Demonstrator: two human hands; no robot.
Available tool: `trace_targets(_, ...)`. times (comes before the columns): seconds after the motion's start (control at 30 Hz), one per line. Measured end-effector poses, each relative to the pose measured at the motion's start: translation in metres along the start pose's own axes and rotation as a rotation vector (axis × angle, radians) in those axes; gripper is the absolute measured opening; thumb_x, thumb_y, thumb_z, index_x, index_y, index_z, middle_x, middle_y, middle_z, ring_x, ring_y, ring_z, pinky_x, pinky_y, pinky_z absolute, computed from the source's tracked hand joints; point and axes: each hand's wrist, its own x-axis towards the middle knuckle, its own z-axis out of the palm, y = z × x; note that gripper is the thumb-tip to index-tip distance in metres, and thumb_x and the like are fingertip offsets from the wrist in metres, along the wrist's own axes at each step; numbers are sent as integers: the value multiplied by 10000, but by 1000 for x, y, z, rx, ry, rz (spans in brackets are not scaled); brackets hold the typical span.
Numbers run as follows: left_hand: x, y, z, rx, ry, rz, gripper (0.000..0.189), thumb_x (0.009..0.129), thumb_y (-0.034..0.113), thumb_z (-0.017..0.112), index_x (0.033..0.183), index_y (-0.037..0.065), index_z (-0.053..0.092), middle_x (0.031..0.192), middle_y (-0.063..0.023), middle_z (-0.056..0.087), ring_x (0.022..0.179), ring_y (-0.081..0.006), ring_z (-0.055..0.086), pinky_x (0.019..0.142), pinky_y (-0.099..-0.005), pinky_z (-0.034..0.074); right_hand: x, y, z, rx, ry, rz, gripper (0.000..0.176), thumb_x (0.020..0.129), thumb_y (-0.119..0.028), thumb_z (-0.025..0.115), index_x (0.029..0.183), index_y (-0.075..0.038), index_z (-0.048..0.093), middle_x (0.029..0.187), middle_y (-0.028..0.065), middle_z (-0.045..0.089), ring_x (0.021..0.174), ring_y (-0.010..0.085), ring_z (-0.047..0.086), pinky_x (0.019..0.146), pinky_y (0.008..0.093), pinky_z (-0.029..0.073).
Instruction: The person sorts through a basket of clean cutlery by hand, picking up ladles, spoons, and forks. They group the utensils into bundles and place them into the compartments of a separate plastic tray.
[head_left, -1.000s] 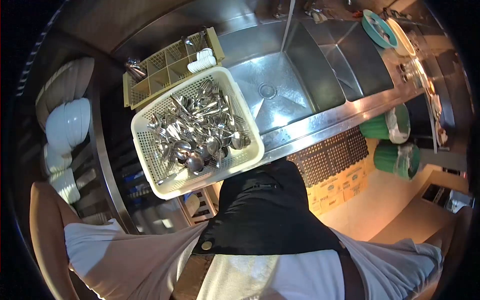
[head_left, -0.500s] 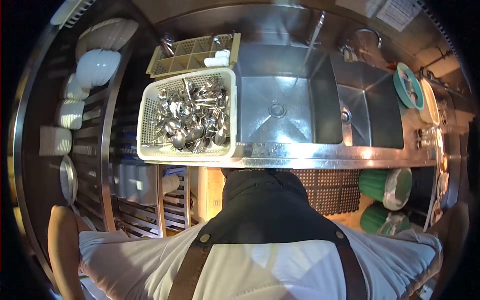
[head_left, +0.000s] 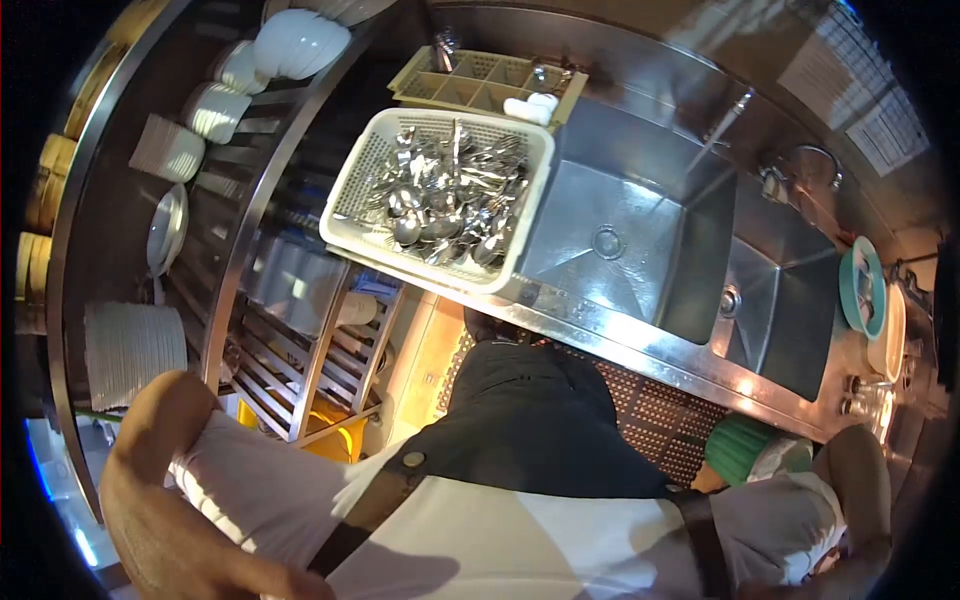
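Both of my arms are bent at the lower corners of the view. My left forearm (head_left: 140,510) runs down to the bottom edge, and my right arm (head_left: 862,490) folds in at the lower right; neither hand shows its fingers. In front of me a cream plastic basket (head_left: 400,258) sits at the left of the sinks, heaped with metal spoons and forks (head_left: 440,205). Behind it stands a beige divided cutlery rack (head_left: 480,93) with a few utensils and white pieces (head_left: 532,108) in it. Neither arm touches these things.
A large sink (head_left: 590,280) and a smaller sink (head_left: 745,310) lie to the right of the basket. Turquoise bowl (head_left: 862,290) stands at the far right. Slatted shelves on the left hold stacked plates (head_left: 135,350) and white bowls (head_left: 300,42). Green bin (head_left: 738,447) stands below.
The view has turned, so the basket and sinks appear tilted and farther right. My left arm has come further into view with its forearm folded toward the bottom edge. The cutlery looks unchanged.
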Motion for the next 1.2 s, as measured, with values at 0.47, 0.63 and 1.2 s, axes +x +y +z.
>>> trace_targets(0.47,-122,-130,-5,65,439,-112,133,825,141,596,825,17,642,814,-59,652,738,-246,637,662,-376,522,36,75,-40,637,-312,46,289,777,-298,652,847,-19,628,895,122,663,917,257,658,851,402,509)
trace_targets(0.63,-235,-365,11,263,425,-788,132,827,30,617,953,39,657,873,-88,682,840,-259,662,753,-340,511,156,251,-40,508,931,295,295,920,-288,581,1042,-20,600,922,124,676,574,103,620,520,227,504)
trace_targets(1.2,-300,-434,37,525,191,-473,205,684,135,726,809,83,572,897,-43,613,673,-263,623,548,-365,495,265,431,66,-79,829,1119,226,795,-220,676,971,-83,635,740,140,655,740,326,639,670,417,478)
